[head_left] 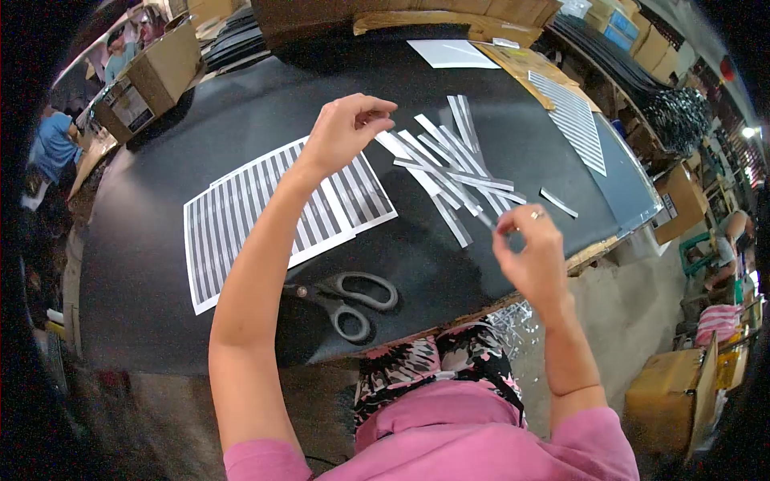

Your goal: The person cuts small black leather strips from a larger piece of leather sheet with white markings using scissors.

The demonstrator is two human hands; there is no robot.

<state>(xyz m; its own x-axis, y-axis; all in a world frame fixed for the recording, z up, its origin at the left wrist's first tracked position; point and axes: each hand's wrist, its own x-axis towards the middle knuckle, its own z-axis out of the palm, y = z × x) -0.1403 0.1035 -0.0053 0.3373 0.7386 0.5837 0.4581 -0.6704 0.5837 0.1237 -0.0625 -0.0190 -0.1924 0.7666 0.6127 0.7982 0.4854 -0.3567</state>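
My left hand [345,132] hovers over the upper right of the striped sheets [241,216], its thumb and fingers curled close together. Whether anything is between them I cannot make out. To the right, my right hand [533,248] pinches thumb and forefinger at the lower end of a thin, pale paper strip [486,220]. Between the hands lies a loose, crossing pile of cut black-and-white strips [457,172]. One short strip [559,203] rests apart, right of the pile. Grey-handled scissors [345,301] lie near the table's front edge, below the striped sheets.
The black table [144,272] has a worn edge close to my body. At its far right are a striped sheet [573,120], brown cardboard [521,68] and a white sheet [453,54]. A carton [148,84] stands at the back left. Other people sit beyond both sides.
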